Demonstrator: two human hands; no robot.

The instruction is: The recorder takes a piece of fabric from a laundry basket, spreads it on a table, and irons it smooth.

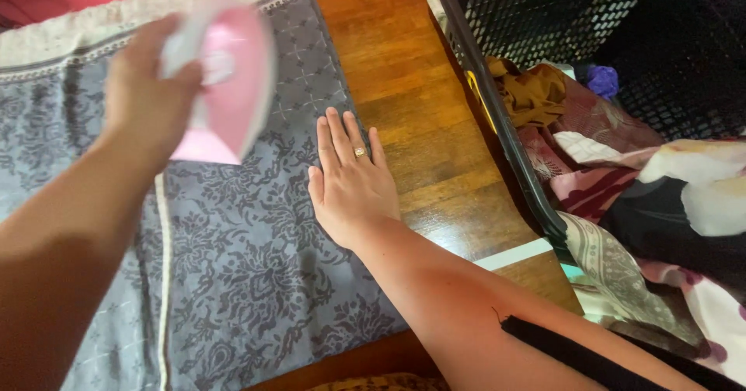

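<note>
A wooden surface (435,127) of reddish-brown boards is seen from above, running from near to far through the middle of the scene. Its left part is covered by a grey cloth (256,267) printed with a darker flower pattern; a pale seam runs down the cloth, and a cream border is seen along its far edge. Beyond that border a strip of pink is visible at the far left. On the right, just beside the surface's edge, a black laundry basket (497,119) with a perforated wall is placed, and it is filled with crumpled clothes (622,165) in maroon, brown, white and pink.

The left hand (148,99) is raised above the cloth on the far left, its forearm reaching in from the near left corner. Its grip is closed around the handle of a pink and white iron (233,88), which is blurred; whether the iron's sole is touching the cloth cannot be told.

The right hand (350,185) is laid flat, palm down, on the cloth's right edge, with the fingers stretched out together and pointing away to the far side. Nothing is held in its grip, which is spread open. A ring (360,151) is worn on one finger. The right forearm comes in from the near right, across the bare wood.
</note>
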